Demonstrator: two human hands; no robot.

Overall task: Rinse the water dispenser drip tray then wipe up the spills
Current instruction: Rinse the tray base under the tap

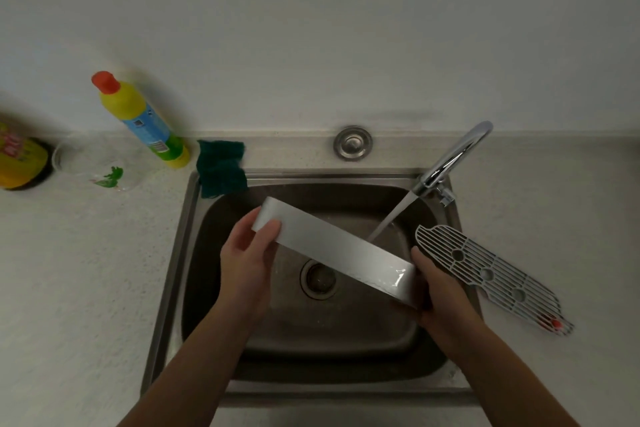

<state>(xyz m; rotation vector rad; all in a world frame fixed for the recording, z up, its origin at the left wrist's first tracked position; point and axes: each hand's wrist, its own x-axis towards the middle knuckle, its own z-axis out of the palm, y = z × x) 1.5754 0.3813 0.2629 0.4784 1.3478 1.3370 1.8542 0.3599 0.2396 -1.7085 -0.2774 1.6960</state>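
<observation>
Drip tray (332,246): held in the air above the sink basin, clear of its floor; a long white tray.
Long axis: run diagonally, from the upper left end near the sponge down to the lower right end near the grate.
Facing: a broad flat white face is turned toward the camera; whether that is the underside cannot be told.
Left hand (247,255): clasped around the tray's upper left end, thumb laid on the near face.
Right hand (441,295): wrapped around the lower right end from below.
Water stream (393,217): poured from the faucet (450,158) down behind the tray's far edge.
Sink (346,340): a steel basin with a drain (318,278) seen just below the tray; no standing water can be made out.
Grate (491,276): a slotted white cover laid flat on the counter (69,288) right of the sink, one end overlapping the rim.
Sponge (221,166): dark green, draped over the sink's back left corner.
Bottle (142,120): yellow with a red cap, stood on the counter left of the sponge.
</observation>
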